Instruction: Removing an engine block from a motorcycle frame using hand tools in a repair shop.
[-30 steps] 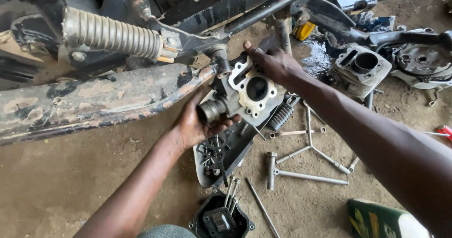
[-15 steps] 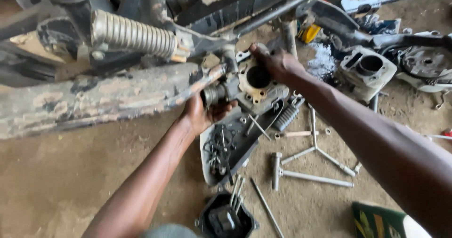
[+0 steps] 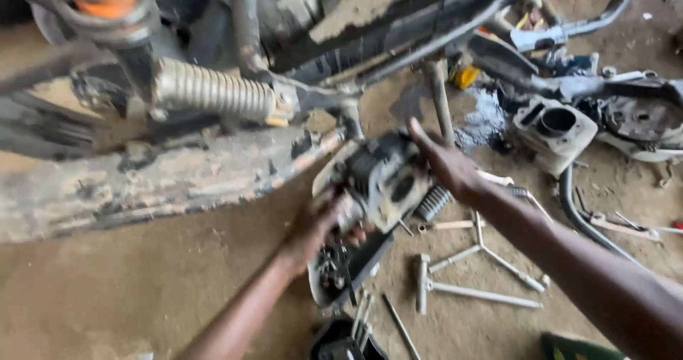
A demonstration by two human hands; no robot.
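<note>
Head view: both hands hold a grey metal engine cylinder head (image 3: 380, 182) in the air, just below the rusty lower tube of a motorcycle frame (image 3: 178, 182) and above the dirt floor (image 3: 107, 296). The part is blurred; its long axis seems to run from lower left to upper right, with a dark round opening on the side turned toward the camera and to the right.

The left hand (image 3: 320, 225) cups the part's lower left end from beneath, its fingers curled around the edge; how tightly they close cannot be told through the blur. The right hand (image 3: 445, 164) lies against the part's upper right side, palm on the metal, fingers held straight and close together, the tips pointing up and left toward the frame.

Directly under the part, a shallow metal tray (image 3: 348, 271) on the floor holds small dark fittings. To the right of the tray lie T-handle wrenches (image 3: 484, 260) and a short finned spring-like piece (image 3: 432, 203). Farther right stands a pale cylinder block (image 3: 555, 132) with a round bore. A coiled shock spring (image 3: 213, 90) sits on the frame at upper left.
</note>
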